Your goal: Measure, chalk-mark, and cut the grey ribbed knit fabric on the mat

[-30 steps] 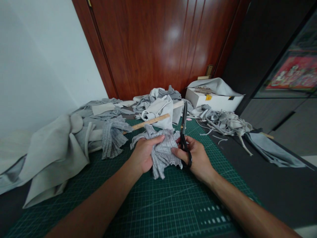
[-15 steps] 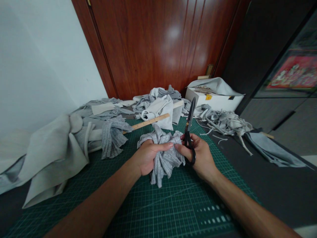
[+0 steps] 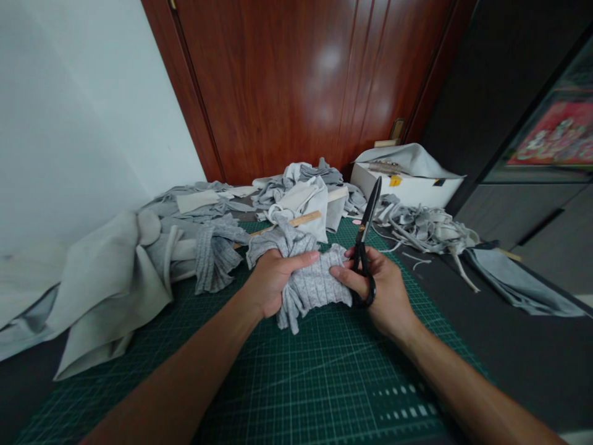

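Note:
My left hand [image 3: 274,277] is closed on a bunched piece of grey ribbed knit fabric [image 3: 319,281], its thumb pressed on top. Strips of the fabric hang below that hand and fold over above it. With thumb and fingers my right hand [image 3: 380,281] pinches the fabric's right edge. The same hand also holds black-handled scissors [image 3: 365,228], their blades closed and pointing up and away. Between the hands the cloth is stretched fairly flat, above a green cutting mat [image 3: 296,383].
A wooden ruler [image 3: 306,218] lies behind the fabric. Grey and white cloth [image 3: 301,198] is piled at the back, with pale sheets [image 3: 102,266] and a ribbed piece [image 3: 217,250] on the left. To the right are a white box [image 3: 412,182], tangled strips [image 3: 421,228] and a folded grey cloth [image 3: 523,281].
My hands have moved slightly apart, and the bunched fabric between them is now spread flatter. The scissors stay in my right hand and have tilted a little to the right.

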`<state>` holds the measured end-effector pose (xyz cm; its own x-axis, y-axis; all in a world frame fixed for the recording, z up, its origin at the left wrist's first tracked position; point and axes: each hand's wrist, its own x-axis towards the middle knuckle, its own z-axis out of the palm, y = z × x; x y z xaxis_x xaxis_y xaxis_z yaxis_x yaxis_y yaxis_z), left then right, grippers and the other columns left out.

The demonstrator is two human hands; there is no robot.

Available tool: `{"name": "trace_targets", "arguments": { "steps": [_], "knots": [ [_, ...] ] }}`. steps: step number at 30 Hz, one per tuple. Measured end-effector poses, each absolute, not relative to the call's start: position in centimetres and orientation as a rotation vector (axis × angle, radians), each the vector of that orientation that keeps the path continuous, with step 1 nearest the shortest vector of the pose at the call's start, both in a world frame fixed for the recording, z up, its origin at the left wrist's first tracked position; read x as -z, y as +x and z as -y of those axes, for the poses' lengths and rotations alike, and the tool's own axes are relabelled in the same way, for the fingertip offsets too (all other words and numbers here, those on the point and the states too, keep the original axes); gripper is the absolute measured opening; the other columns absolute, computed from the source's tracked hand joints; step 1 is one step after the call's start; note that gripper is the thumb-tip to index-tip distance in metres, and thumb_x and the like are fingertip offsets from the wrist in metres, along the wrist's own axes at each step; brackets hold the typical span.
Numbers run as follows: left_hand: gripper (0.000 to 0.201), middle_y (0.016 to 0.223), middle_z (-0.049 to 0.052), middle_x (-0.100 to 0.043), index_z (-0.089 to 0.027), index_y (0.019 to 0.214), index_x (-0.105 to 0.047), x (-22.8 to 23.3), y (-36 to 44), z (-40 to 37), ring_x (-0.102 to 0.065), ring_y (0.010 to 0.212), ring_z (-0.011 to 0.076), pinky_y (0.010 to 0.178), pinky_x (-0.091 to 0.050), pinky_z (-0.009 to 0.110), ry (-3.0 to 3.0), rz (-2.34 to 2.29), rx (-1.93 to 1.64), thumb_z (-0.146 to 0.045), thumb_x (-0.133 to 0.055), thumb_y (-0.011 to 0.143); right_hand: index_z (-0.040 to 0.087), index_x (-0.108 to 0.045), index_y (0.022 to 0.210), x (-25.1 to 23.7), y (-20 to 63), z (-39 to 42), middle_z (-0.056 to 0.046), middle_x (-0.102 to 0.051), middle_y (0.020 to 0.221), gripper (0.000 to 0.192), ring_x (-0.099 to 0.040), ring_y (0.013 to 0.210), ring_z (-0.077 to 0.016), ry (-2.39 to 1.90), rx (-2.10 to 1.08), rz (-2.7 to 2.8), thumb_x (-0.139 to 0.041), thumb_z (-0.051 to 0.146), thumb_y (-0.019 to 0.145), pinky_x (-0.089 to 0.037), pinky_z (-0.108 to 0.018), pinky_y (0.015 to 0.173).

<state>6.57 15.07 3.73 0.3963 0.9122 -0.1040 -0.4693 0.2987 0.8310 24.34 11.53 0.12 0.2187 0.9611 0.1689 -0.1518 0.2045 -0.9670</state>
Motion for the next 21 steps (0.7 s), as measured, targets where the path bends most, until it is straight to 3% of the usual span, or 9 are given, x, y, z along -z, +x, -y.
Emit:
{"name": "trace_targets", "arguments": {
  "steps": [8,17,21],
  "knots": [
    [0.075,0.095,0.012,-0.084,-0.012,0.131,-0.073,-5.0,6.4,-15.1,-0.080,0.094,0.0394,0.091,-0.065,0.058,0.827,-0.644,-1.274,-0.007,-0.094,0.058,0.020,-0.064,0.099,-0.5,23.9,-11.0,0.005,-0.073,0.073,0.058,-0.064,0.058,-0.0127,-1.015,-0.995,1.036,-0.102,0.031,0.057,-0.053,-0.026,0.057],
    [0.074,0.099,0.011,-0.083,-0.016,0.139,-0.068,-4.8,6.3,-14.9,-0.080,0.094,0.0382,0.090,-0.065,0.058,0.891,-0.581,-1.290,-0.012,-0.090,0.068,0.020,-0.063,0.097,-0.8,23.5,-10.7,0.006,-0.074,0.072,0.056,-0.065,0.055,-0.0122,-0.984,-1.011,1.123,-0.102,0.026,0.057,-0.054,-0.025,0.056],
    [0.074,0.107,0.012,-0.083,-0.017,0.140,-0.067,-4.9,6.1,-14.9,-0.078,0.105,0.0394,0.096,-0.063,0.058,0.884,-0.552,-1.270,-0.012,-0.089,0.070,0.020,-0.060,0.097,-1.0,23.2,-10.5,0.004,-0.075,0.073,0.056,-0.067,0.056,-0.0124,-0.956,-1.052,1.122,-0.101,0.026,0.059,-0.055,-0.025,0.058]
  ]
}}
